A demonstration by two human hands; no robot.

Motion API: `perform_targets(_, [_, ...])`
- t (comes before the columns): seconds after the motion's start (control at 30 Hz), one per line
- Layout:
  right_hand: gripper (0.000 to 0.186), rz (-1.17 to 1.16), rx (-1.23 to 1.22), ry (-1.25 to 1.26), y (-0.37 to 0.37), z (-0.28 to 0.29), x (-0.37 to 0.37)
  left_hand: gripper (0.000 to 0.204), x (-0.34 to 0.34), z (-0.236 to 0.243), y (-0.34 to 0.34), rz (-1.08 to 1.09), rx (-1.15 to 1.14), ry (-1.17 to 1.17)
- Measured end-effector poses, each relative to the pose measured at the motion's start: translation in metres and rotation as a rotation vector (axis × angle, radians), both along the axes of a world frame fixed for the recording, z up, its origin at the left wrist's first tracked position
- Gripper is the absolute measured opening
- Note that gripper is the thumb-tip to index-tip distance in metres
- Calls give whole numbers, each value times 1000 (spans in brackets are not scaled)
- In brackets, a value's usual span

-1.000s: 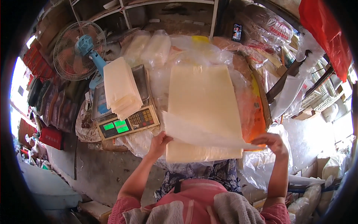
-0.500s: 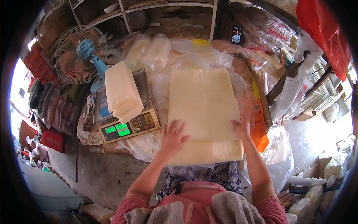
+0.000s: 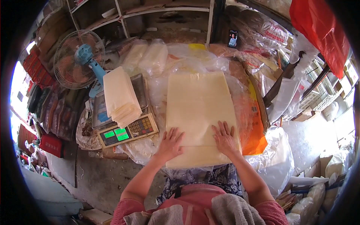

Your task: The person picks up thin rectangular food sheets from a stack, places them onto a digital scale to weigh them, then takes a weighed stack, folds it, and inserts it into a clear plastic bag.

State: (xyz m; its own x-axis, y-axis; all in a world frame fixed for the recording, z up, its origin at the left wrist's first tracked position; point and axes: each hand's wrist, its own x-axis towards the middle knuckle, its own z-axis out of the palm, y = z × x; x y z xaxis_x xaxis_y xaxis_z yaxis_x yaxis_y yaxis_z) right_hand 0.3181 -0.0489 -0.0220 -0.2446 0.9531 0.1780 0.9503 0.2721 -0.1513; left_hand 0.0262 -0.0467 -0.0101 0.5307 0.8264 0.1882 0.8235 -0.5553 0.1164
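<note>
A stack of large, pale yellow thin sheets point(image 3: 198, 101) lies in front of me on clear plastic. Its top sheet ends short of the stack's near edge, leaving a seam across the front. My left hand point(image 3: 171, 144) rests palm down on the stack's near left part, fingers spread. Flat on the near right part lies my right hand point(image 3: 225, 138), its fingers also apart. Neither hand grips anything. To the left, a folded bundle of similar sheets point(image 3: 120, 95) sits on the metal pan of a digital scale point(image 3: 150, 125) with lit green displays.
A blue desk fan point(image 3: 83, 54) stands beyond the scale. Plastic-wrapped packs point(image 3: 154, 58) lie at the back, below shelving point(image 3: 165, 10). A phone point(image 3: 232, 39) is propped at the far right. An orange bag point(image 3: 255, 144) borders the stack, and a red plastic sheet point(image 3: 322, 30) hangs at upper right.
My right hand has moved inward from the stack's right edge and now lies flat on the sheets. My left hand has shifted slightly nearer. The top sheet's near edge sits lower.
</note>
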Motion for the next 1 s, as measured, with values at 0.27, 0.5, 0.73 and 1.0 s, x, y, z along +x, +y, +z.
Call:
perform_targets(0.27, [55, 360, 26, 209, -4, 78, -79, 30, -4, 61, -2, -41, 108, -370])
perform_targets(0.5, [45, 610, 305, 419, -17, 128, -45, 81, -27, 12, 1, 287, -146, -1557])
perform_targets(0.73, [39, 396, -413, 936, -42, 30, 24, 38, -47, -18, -16, -78, -145, -691])
perform_targets(1.0, [24, -368, -348, 680, -7, 41, -1, 69, 5, 3, 11, 365, -130, -576])
